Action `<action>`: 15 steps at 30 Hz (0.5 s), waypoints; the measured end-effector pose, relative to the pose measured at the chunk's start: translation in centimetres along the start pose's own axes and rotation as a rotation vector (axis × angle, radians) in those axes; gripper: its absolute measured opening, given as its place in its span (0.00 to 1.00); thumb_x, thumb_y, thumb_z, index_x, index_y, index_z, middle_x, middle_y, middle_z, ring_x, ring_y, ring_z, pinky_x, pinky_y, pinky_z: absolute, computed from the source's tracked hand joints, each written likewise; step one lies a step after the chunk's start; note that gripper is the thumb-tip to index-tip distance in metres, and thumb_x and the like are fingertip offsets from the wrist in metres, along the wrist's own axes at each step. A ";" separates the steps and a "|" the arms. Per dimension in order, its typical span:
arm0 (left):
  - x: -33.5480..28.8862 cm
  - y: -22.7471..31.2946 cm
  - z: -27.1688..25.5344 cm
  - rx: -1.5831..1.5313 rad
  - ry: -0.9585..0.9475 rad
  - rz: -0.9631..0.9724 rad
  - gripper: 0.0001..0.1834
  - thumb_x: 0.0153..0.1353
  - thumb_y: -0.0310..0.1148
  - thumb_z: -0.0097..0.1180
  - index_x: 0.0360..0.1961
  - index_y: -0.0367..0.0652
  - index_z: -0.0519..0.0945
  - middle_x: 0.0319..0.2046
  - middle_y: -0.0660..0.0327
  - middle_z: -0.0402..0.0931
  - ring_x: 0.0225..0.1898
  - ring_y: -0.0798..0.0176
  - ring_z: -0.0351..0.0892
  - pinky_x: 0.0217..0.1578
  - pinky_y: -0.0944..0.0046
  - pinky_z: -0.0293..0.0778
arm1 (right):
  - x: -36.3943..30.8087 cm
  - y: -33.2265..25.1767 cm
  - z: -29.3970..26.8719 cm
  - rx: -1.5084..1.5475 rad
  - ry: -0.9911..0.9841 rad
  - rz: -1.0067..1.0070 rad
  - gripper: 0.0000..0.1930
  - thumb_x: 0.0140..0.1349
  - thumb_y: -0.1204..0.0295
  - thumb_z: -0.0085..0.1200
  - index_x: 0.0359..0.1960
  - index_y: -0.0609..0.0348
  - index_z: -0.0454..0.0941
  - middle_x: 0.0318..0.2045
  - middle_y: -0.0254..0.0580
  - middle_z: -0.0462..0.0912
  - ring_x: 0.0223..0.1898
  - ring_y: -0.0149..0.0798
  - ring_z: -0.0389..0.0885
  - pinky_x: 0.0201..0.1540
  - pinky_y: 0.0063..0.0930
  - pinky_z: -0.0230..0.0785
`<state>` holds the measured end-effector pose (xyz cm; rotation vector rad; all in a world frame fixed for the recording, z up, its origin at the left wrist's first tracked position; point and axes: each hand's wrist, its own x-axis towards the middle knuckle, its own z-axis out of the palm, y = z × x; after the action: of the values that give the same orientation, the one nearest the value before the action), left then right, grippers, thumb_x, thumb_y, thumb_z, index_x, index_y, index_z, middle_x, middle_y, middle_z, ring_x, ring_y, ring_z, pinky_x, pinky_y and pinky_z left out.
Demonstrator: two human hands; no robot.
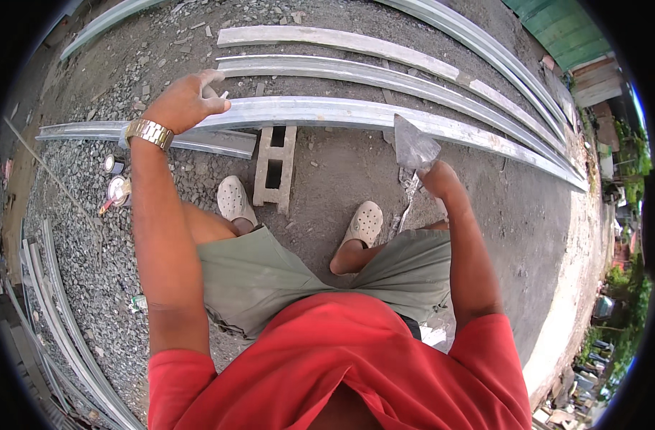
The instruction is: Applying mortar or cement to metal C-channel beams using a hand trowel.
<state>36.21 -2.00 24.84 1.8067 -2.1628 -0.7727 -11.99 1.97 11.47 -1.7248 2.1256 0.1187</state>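
My right hand (440, 179) is closed around the handle of a trowel (415, 145). The trowel's grey triangular blade points away from me and overlaps the nearest long metal channel (313, 112) in the view. My left hand (184, 102) is over the left part of that same channel, thumb and forefinger apart; a small whitish spot shows between them, too small to name. Whether the palm touches the metal is hidden. Under the channel stands a grey hollow concrete block (284, 170). A shorter metal piece (227, 143) lies beside the block on the left.
Beyond the near channel lie several more long metal channels (327, 69). On the gravel (76, 251) at left stand an open paint can (117, 189) with a red-handled brush and a smaller can (113, 165). More metal lengths (76, 337) lie at lower left. Green metal sheeting (556, 30) is at far right.
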 end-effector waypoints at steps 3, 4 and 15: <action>0.3 -0.9 0.4 -0.002 0.050 0.043 0.31 0.54 0.40 0.61 0.57 0.38 0.71 0.30 0.60 0.80 0.35 0.63 0.77 0.43 0.62 0.71 | -2.2 -7.5 2.1 -0.053 -0.008 -0.210 0.23 0.57 0.58 0.56 0.40 0.72 0.78 0.35 0.65 0.80 0.42 0.59 0.80 0.47 0.45 0.71; 0.1 -1.1 0.7 0.000 0.050 0.040 0.31 0.54 0.40 0.61 0.57 0.38 0.71 0.30 0.60 0.80 0.35 0.63 0.77 0.43 0.62 0.71 | -2.9 -9.6 3.0 -0.045 0.011 -0.287 0.23 0.57 0.58 0.55 0.41 0.71 0.78 0.38 0.65 0.80 0.44 0.60 0.79 0.49 0.46 0.70; -0.1 -1.4 -0.3 0.008 0.065 0.028 0.31 0.53 0.40 0.61 0.57 0.36 0.71 0.30 0.58 0.81 0.33 0.62 0.78 0.42 0.62 0.71 | -0.2 -5.5 -0.1 -0.146 -0.059 -0.068 0.19 0.54 0.61 0.54 0.36 0.68 0.81 0.39 0.61 0.81 0.45 0.57 0.79 0.50 0.45 0.70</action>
<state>37.56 -2.13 24.35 1.7765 -2.1480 -0.6909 -6.69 0.84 12.65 -1.8495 2.0583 0.3092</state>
